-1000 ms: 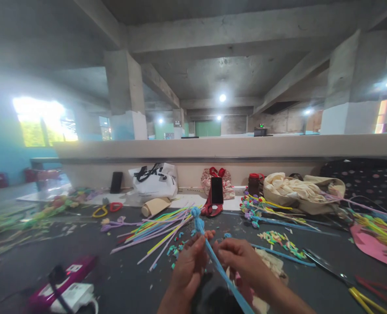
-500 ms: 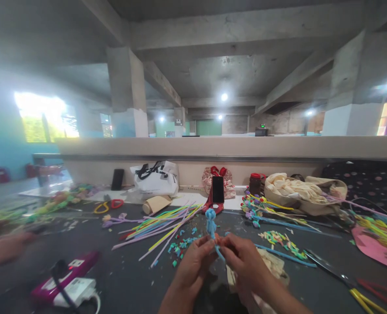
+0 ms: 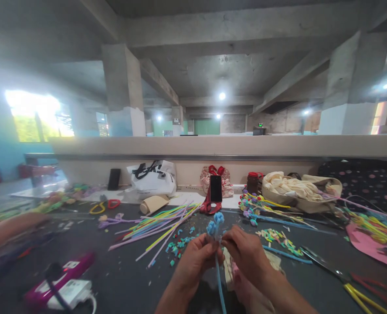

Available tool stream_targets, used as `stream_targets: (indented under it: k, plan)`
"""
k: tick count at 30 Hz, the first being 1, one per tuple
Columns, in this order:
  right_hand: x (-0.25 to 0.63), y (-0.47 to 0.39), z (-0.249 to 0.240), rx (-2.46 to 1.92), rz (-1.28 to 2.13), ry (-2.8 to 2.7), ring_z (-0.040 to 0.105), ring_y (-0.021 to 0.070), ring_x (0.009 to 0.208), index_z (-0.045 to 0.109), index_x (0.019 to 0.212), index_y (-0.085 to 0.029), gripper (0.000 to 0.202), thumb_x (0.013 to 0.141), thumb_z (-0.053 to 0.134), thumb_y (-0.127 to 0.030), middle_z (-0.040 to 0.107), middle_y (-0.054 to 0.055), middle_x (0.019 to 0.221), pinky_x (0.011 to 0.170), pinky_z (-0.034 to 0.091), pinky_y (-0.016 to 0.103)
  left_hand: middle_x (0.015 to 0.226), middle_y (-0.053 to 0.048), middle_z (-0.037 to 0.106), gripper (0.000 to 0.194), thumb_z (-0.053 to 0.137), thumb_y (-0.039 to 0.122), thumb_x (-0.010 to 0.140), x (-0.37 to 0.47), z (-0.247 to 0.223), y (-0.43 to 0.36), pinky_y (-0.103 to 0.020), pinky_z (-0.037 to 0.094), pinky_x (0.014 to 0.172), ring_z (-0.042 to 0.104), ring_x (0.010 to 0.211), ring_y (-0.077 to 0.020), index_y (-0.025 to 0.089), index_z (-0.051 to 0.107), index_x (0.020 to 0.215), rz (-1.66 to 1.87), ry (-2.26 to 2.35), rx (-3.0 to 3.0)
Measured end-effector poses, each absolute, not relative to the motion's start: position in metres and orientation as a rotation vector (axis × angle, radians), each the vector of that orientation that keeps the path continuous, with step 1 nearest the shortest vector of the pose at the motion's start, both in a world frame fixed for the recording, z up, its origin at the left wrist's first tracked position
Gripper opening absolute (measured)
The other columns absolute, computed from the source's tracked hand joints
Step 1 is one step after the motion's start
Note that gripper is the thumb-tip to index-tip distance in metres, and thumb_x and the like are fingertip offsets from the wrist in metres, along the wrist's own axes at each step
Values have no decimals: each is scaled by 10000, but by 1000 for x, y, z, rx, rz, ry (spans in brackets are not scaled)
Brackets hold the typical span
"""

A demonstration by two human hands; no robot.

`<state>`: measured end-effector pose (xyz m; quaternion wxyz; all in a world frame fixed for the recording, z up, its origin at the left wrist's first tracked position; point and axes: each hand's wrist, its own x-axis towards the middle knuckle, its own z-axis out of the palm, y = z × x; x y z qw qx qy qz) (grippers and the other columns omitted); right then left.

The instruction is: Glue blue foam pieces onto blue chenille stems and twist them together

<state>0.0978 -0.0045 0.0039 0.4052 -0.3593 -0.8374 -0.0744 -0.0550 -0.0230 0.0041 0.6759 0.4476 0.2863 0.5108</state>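
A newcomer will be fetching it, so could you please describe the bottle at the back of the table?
Find the long pale partition behind the dark table. In front of it, between the floral pouch and the beige bag, stands a small bottle. Its dark brown body and red lid set it apart from those soft neighbours.

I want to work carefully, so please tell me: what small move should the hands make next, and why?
Probably the right hand should gently press the blue curls together: they stand side by side, the left hand pinches the blue stem below, and the right hand is close.
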Motion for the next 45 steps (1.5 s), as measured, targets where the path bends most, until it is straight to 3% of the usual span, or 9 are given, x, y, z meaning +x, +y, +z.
stream_targets:
  k: [7,14,19,24,29,34,39,45]
  plan:
    - [93,-2,11,-790,-233,-2113,538,113,573,518,727,-179,166,835,397,-219,564,16,646,526,361,199,455,19,528,209,673,301,561,-55,-2,-16,-215,319,491,433,417,-80,146,536,587,1277,616,967]
    - [94,-10,17,-940,-512,-2312,516,130,521,516,723,-188,115,791,436,-141,566,14,654,447,283,230,424,21,524,174,642,247,546,-53,-9,-10,-206,309,473,423,412,-74,150,503,507,1383,878,1012]
    - [92,-28,44,-913,-789,-2542,508,153,557,526,751,-206,154,691,536,-65,566,23,717,469,278,253,381,50,488,133,621,172,489,-49,-11,-4,-200,302,454,392,389,-68,159,491,469,1447,1013,1045]
    - [82,-20,72,-828,-820,-2603,507,151,588,567,688,-190,97,721,534,-105,566,28,695,477,278,249,380,45,482,122,615,216,514,-51,-7,-5,-199,274,434,374,377,-64,148,521,476,1447,1018,1055]
    - [89,0,89,-983,-477,-2607,523,117,568,654,676,-223,137,724,527,-210,594,2,675,477,264,222,393,34,485,187,606,290,566,-56,-6,-13,-212,284,453,387,382,-71,146,509,499,1349,914,1054]
    - [97,11,104,-1085,155,-2727,530,138,624,685,730,-200,157,636,560,-213,615,0,679,509,288,212,405,26,505,194,610,269,534,-55,-5,-15,-218,303,477,401,398,-73,153,469,467,1230,795,1047]
    - [101,22,103,-1136,588,-2771,480,87,433,682,716,-152,180,623,541,-212,522,-40,481,401,308,160,384,24,502,229,650,302,483,-54,-7,-10,-223,300,473,402,390,-77,154,477,456,1233,836,1090]
    - [111,24,97,-1118,899,-2665,420,57,391,646,711,-128,200,671,532,-287,456,-57,465,368,322,141,408,36,498,261,670,327,495,-54,-11,-7,-218,299,490,402,408,-71,154,475,486,1311,790,1069]
